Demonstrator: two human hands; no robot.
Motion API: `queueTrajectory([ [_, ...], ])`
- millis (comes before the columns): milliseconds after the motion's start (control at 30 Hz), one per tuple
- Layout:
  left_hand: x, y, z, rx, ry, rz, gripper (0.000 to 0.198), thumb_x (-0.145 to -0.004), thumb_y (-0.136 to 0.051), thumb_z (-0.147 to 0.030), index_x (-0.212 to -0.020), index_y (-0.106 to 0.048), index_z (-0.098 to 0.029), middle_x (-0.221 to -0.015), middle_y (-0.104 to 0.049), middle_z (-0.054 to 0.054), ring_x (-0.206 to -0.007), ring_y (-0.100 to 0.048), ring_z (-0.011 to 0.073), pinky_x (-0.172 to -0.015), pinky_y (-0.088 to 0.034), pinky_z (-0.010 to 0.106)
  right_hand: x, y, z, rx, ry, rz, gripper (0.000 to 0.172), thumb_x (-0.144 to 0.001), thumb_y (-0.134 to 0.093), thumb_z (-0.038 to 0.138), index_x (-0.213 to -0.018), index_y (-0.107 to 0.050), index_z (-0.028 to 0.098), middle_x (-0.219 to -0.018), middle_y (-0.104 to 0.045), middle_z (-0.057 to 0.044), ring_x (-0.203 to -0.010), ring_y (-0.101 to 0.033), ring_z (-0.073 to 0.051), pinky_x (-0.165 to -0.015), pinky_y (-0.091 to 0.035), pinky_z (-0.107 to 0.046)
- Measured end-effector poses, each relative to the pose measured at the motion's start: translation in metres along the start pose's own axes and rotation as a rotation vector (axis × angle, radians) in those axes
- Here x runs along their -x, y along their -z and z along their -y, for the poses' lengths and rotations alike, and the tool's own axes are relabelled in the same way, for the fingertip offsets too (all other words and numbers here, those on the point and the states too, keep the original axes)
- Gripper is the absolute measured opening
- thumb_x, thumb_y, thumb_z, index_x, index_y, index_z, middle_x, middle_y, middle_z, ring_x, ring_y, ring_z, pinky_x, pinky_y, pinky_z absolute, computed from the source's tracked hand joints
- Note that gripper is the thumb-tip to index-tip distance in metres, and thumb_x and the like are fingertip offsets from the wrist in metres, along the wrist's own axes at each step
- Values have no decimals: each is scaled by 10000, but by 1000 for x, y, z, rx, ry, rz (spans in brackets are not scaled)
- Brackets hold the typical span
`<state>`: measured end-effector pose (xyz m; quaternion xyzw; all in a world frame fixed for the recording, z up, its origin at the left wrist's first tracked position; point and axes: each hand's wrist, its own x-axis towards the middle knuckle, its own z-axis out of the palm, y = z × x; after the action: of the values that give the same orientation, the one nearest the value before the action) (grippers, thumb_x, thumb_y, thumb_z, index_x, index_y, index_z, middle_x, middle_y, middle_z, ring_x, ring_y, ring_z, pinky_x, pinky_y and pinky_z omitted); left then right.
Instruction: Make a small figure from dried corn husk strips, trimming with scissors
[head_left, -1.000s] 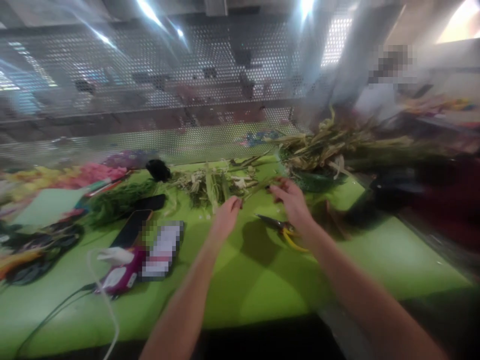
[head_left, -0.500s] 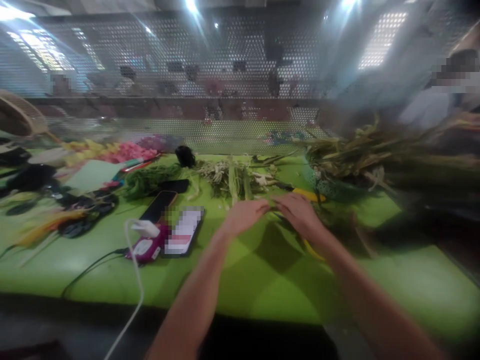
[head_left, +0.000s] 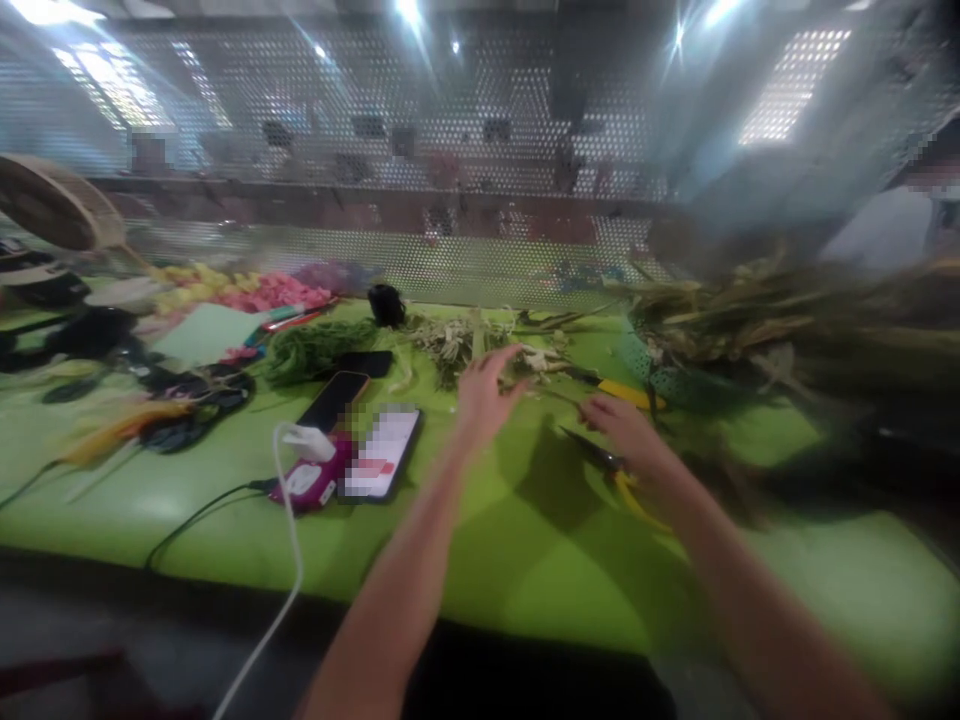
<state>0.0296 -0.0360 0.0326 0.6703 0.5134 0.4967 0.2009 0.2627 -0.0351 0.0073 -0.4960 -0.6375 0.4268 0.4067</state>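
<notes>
Two bare hands are over a bright green table [head_left: 525, 560]. The left hand [head_left: 484, 392] is lifted a little above the surface. It is open with the fingers spread and holds nothing. Its fingertips are at the near edge of a loose pile of pale leaves and stems [head_left: 450, 345], which lies at the back middle of the table. The right hand [head_left: 624, 432] is low, just to the right, over a pair of shears with yellow handles [head_left: 596, 455]. The dark blades come out to the left from under the fingers. The picture is blurred there, so I cannot tell if this hand grips the shears or only lies on them. Just behind it lies a second tool with a yellow handle [head_left: 621, 393]. Further right, a green basket [head_left: 675, 388] is full of long dry leaves. Left of the left arm are a phone [head_left: 382, 455] with its screen up, a dark phone [head_left: 334, 400] behind it, and a magenta power bank [head_left: 307, 485] with a white cable [head_left: 289, 560]. Pink and yellow flowers [head_left: 232, 290] lie far left, and a perforated metal screen [head_left: 450, 150] closes the back
</notes>
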Motion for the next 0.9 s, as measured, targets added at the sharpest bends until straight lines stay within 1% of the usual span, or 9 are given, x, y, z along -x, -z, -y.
queueTrajectory([
  [67,-1,-2,2,185,88,-136,566,-870,-627,-469,-1368,-532,-218,-1335,-623,126,-1242,-551,248,-1074,-383,403,-2,-1,1,-138,-17,-88,363,-740,-693,552,-645,-615,210,-620,-562,10,-602,-465,-144,-623,-389,-288],
  [133,1,-9,5,378,259,-141,560,-926,-502,-531,-1378,-516,-199,-1315,-638,135,-1215,-582,234,-1035,-430,392,-1,-2,4,-295,-37,-139,387,-700,-725,573,-651,-597,210,-613,-528,24,-580,-440,-129,-616,-395,-282],
  [200,6,-22,5,495,426,-35,523,-934,-469,-551,-1284,-606,-187,-1271,-671,135,-1185,-613,239,-1017,-450,397,2,-6,8,-436,-65,-142,398,-665,-764,567,-661,-588,210,-601,-491,38,-568,-425,-120,-605,-395,-273],
  [233,10,-30,4,545,456,72,513,-930,-475,-554,-1255,-637,-191,-1262,-681,131,-1184,-619,242,-1026,-449,404,4,-9,9,-495,-75,-133,396,-662,-776,557,-668,-585,211,-586,-462,47,-562,-414,-117,-598,-392,-268],
  [333,24,-53,-3,640,406,364,476,-896,-550,-548,-1266,-662,-272,-1369,-636,89,-1285,-560,244,-1106,-398,418,11,-20,11,-644,-119,-68,368,-689,-789,520,-694,-582,215,-566,-404,63,-556,-398,-111,-584,-390,-251],
  [433,34,-67,-8,722,437,412,465,-866,-607,-527,-1252,-678,-278,-1389,-622,71,-1265,-569,223,-1143,-363,398,14,-31,8,-746,-168,-20,342,-700,-792,501,-715,-590,226,-581,-428,58,-573,-422,-115,-605,-424,-250],
  [533,37,-68,-10,778,454,405,460,-870,-605,-514,-1240,-682,-252,-1227,-705,79,-1093,-637,190,-1066,-420,361,16,-40,4,-802,-217,-32,330,-655,-818,475,-733,-602,238,-598,-482,53,-579,-435,-125,-622,-451,-266],
  [633,35,-65,-11,820,462,422,448,-862,-616,-489,-1213,-693,-220,-923,-740,54,-832,-643,150,-872,-479,304,17,-47,3,-835,-266,-34,327,-653,-809,452,-720,-573,236,-576,-471,60,-554,-420,-122,-599,-440,-263],
  [900,33,-60,-14,898,575,427,477,-753,-738,-453,-1122,-723,-150,-614,-643,6,-541,-544,92,-543,-365,220,17,-49,-1,-896,-356,106,354,-694,-790,465,-675,-536,220,-529,-458,67,-536,-433,-115,-580,-428,-251],
])
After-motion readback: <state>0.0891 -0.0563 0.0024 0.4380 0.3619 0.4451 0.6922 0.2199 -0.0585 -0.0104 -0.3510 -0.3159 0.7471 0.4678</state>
